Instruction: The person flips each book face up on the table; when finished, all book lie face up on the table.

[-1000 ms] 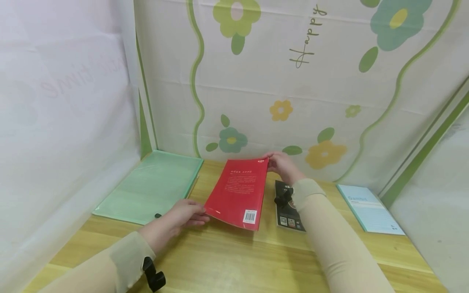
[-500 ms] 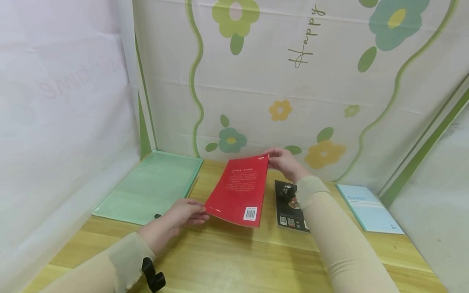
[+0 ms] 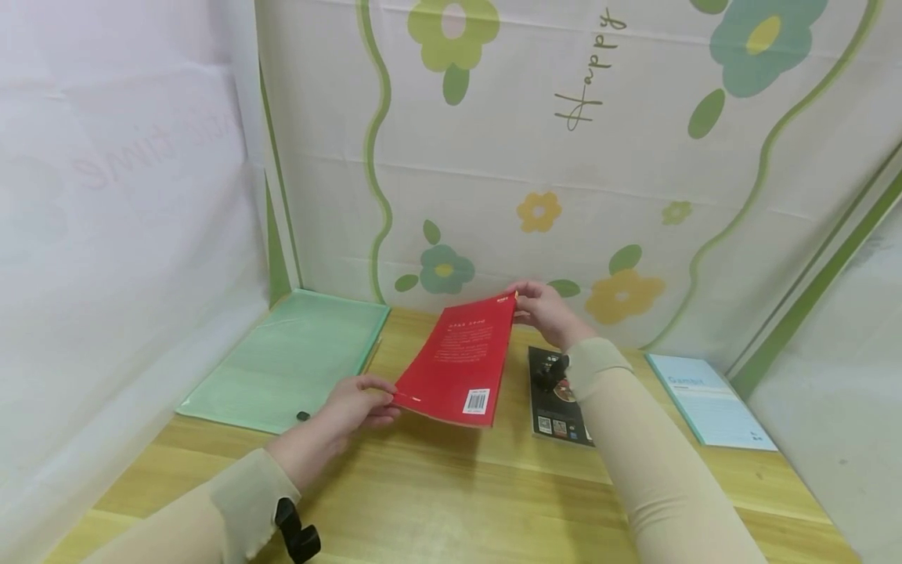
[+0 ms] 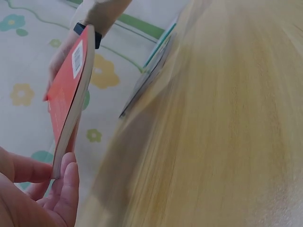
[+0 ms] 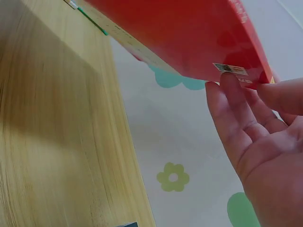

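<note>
A red paperback book (image 3: 451, 364) with a barcode on its back cover is held in the air, tilted, above the wooden table. My left hand (image 3: 352, 411) pinches its near left corner. In the left wrist view, the thumb and fingers of that hand (image 4: 40, 191) press the book's edge from both sides. At the far right corner, my right hand (image 3: 553, 317) grips the book. The right wrist view shows its thumb on one side of the corner and fingers (image 5: 232, 109) under the opposite cover, which bears a small label.
A pale green folder (image 3: 282, 364) lies on the table (image 3: 451, 501) at the left. Right of the red book lies a black book (image 3: 553, 411), partly covered by my right arm. A light blue notebook (image 3: 712, 407) is farther right. A patterned cloth wall (image 3: 479, 164) closes off the back.
The red book's right side has risen a little and its near edge has lifted, so it tilts more. My right hand has moved slightly up; the left hand has barely moved.
</note>
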`<state>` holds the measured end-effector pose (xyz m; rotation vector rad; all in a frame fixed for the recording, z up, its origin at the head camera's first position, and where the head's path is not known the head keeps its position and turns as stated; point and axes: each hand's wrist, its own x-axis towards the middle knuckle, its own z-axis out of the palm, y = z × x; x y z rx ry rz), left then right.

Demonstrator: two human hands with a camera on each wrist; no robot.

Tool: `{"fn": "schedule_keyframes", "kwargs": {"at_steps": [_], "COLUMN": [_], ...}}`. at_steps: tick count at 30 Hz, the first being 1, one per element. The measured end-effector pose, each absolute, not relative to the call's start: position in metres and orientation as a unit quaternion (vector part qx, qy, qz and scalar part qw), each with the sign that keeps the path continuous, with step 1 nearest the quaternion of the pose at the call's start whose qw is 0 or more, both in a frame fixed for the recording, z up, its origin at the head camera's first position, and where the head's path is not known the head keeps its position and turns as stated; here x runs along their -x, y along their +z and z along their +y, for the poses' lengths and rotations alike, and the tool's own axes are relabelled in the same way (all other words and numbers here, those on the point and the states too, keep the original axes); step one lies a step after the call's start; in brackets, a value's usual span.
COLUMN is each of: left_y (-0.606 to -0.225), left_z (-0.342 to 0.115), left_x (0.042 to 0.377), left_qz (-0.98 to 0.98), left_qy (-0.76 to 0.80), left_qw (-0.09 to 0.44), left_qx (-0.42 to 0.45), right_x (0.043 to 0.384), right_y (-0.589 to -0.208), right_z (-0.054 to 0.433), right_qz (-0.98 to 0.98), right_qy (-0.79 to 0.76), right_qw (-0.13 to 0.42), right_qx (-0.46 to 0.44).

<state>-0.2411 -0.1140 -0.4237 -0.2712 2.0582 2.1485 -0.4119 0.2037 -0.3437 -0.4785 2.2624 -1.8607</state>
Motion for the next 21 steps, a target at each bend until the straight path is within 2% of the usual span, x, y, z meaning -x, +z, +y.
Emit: {"fn": "schedule_keyframes", "kwargs": {"at_steps": [21], "left_y": [-0.4212], "left_z": [-0.1127], "left_x": [0.2378], "left_qz": [0.684], "left_qy": [0.723], "left_qw": [0.095], "left_qx": [0.022], "right_x": [0.4129], "right_y": [-0.3450], "right_z": [0.2029], "right_qz": [0.762], "right_qy": [-0.623], "right_qw": [0.074], "right_qx": [0.157]}}
